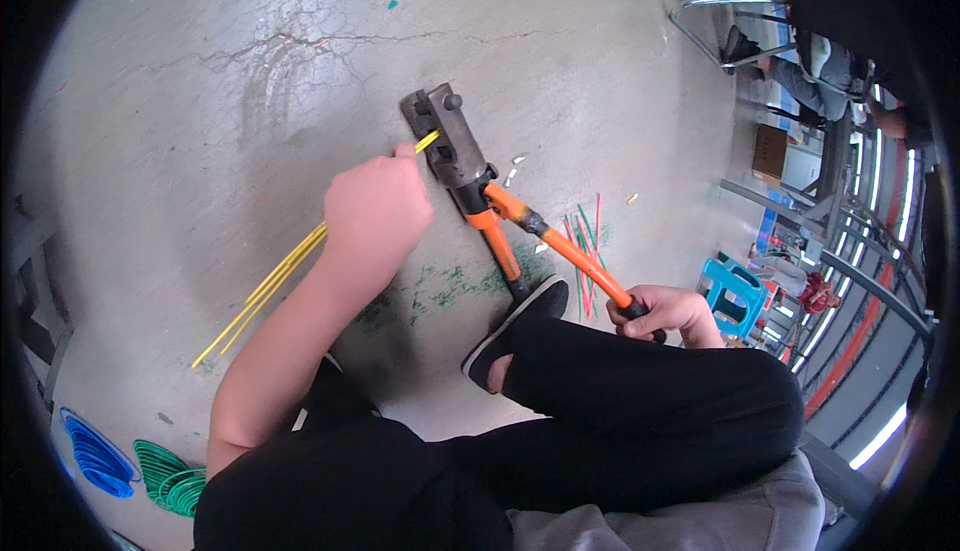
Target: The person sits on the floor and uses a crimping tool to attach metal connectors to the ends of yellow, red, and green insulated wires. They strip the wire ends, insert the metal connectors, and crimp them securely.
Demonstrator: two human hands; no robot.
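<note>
My left hand (pixel 378 201) is closed around a few thin yellow wires (pixel 272 286), whose long ends trail down to the left. Their short tips enter the dark metal head of a heavy hydraulic crimping tool (pixel 462 156) lying on the floor. My right hand (pixel 672 313) grips the black end of its raised orange handle (pixel 590 266). The lower orange handle (pixel 504 251) runs along the floor to my black shoe (pixel 525 326), which covers its end. Inside the head, the wire tips are partly hidden.
Red and green wires (pixel 586 246) lie right of the tool, near small white scraps (pixel 512 173) and green bits (pixel 440 291). Blue (pixel 98 456) and green wire coils (pixel 170 481) sit at lower left. A teal stool (pixel 735 296), metal frames and other people are at right.
</note>
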